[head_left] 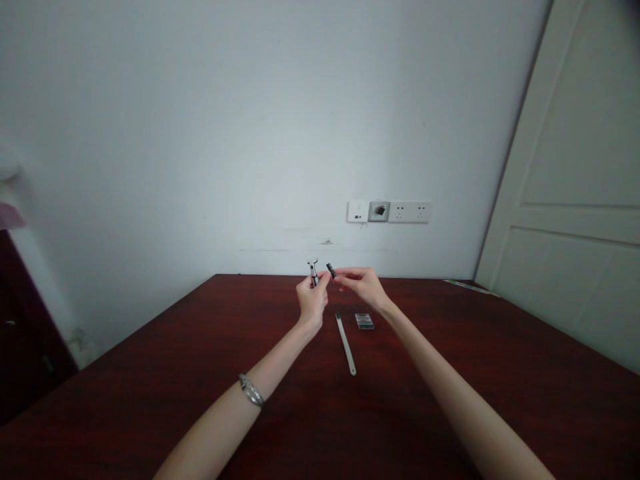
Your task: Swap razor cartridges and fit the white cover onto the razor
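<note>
My left hand (313, 299) is closed around the handle of a silver tool that looks like a safety razor (313, 269), held upright with small parts spread out at its top. Close on its right, my right hand (364, 285) pinches a small dark flat piece with pale marks (331, 270) between thumb and fingertips. A narrow gap separates the piece from the razor's top. On the table below the hands lies a long pale stick with a dark tip (346, 345), probably a brush. Beside it sits a small clear flat case (365, 321).
The dark red wooden table (165, 373) reaches to a white wall with sockets and a switch plate (389, 212). At the right stands a pale panelled door or cabinet (575, 253). A thin strip (470, 287) lies along the table's back right edge.
</note>
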The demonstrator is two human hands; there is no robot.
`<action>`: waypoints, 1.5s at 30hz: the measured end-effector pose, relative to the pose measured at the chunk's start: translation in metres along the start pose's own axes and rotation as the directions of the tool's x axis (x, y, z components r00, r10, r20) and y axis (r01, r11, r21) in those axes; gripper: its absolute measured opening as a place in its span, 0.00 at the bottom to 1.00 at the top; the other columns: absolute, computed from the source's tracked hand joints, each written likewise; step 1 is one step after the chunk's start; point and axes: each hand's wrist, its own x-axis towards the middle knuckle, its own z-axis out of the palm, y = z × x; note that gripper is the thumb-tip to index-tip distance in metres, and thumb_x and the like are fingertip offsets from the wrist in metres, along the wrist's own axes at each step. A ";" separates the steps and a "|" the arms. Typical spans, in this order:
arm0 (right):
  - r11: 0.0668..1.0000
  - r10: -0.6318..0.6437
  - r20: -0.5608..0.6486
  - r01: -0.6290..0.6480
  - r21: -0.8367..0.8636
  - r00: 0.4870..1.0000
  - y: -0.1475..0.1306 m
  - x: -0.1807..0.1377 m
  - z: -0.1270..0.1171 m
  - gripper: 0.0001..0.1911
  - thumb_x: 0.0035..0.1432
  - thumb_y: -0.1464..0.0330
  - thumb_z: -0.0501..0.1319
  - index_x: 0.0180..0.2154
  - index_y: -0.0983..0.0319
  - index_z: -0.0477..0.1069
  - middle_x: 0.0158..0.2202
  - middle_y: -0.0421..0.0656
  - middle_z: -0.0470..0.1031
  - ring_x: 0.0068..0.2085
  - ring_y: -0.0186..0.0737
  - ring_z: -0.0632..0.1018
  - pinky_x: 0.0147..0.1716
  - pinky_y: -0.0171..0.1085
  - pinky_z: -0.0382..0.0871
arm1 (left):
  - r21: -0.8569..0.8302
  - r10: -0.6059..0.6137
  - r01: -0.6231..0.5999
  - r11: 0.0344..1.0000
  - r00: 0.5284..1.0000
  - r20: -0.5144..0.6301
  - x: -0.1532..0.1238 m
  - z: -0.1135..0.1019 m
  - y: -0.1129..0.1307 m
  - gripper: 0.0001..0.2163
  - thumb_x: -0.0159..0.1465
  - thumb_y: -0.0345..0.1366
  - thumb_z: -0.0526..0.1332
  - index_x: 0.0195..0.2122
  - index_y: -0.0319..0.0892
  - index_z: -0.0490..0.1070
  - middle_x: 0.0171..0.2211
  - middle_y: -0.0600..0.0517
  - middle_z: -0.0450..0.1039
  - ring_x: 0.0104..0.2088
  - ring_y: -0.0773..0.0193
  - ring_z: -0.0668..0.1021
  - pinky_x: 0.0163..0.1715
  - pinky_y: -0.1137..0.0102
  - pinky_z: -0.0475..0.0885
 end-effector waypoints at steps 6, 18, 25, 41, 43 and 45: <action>0.999 -0.038 -0.004 0.037 -0.034 0.999 -0.003 0.000 -0.003 0.16 0.43 0.61 0.65 0.35 0.63 0.78 0.32 0.44 0.79 0.23 0.34 0.75 0.28 0.37 0.70 | 0.008 0.005 -0.005 1.000 1.000 0.009 0.000 -0.002 -0.001 0.18 0.46 0.45 0.67 0.32 0.36 0.70 0.11 0.64 0.51 0.10 0.79 0.55 0.09 0.80 0.48; 0.997 -0.046 0.048 0.048 -0.055 0.998 -0.005 0.000 -0.006 0.18 0.46 0.59 0.64 0.36 0.64 0.77 0.32 0.45 0.79 0.22 0.33 0.75 0.27 0.36 0.70 | 0.003 -0.009 0.009 1.000 0.999 0.038 -0.005 -0.001 -0.002 0.16 0.48 0.45 0.66 0.30 0.37 0.68 0.12 0.64 0.49 0.10 0.79 0.55 0.09 0.80 0.47; 0.999 0.002 -0.030 -0.001 0.036 1.000 -0.003 0.004 -0.012 0.17 0.43 0.60 0.66 0.34 0.64 0.78 0.31 0.44 0.79 0.25 0.35 0.75 0.28 0.37 0.72 | -0.034 0.002 0.002 0.999 0.993 0.117 -0.010 -0.004 -0.008 0.16 0.53 0.49 0.60 0.29 0.39 0.67 0.13 0.62 0.50 0.11 0.78 0.54 0.09 0.80 0.47; 1.000 0.000 0.061 0.001 -0.007 0.998 -0.020 0.002 -0.021 0.16 0.43 0.61 0.66 0.35 0.64 0.78 0.29 0.44 0.79 0.26 0.35 0.76 0.32 0.39 0.74 | 0.080 -0.051 0.031 0.996 0.963 0.264 -0.034 -0.001 -0.019 0.21 0.58 0.55 0.52 0.23 0.40 0.61 0.15 0.59 0.53 0.13 0.76 0.55 0.12 0.79 0.48; 1.000 -0.015 0.079 0.016 -0.009 0.997 -0.019 0.002 -0.022 0.17 0.44 0.61 0.66 0.35 0.64 0.78 0.30 0.44 0.79 0.27 0.37 0.77 0.32 0.39 0.73 | 0.073 -0.043 0.025 0.997 0.965 0.260 -0.032 -0.001 -0.020 0.21 0.58 0.55 0.52 0.24 0.40 0.60 0.15 0.60 0.54 0.13 0.76 0.55 0.12 0.79 0.49; 1.000 -0.018 0.093 0.020 -0.014 0.995 -0.016 0.002 -0.022 0.18 0.44 0.60 0.66 0.36 0.65 0.77 0.30 0.45 0.79 0.28 0.37 0.77 0.32 0.39 0.73 | 0.062 -0.036 0.021 0.998 0.965 0.261 -0.032 -0.001 -0.020 0.20 0.58 0.55 0.52 0.24 0.40 0.60 0.15 0.60 0.53 0.13 0.77 0.55 0.12 0.79 0.49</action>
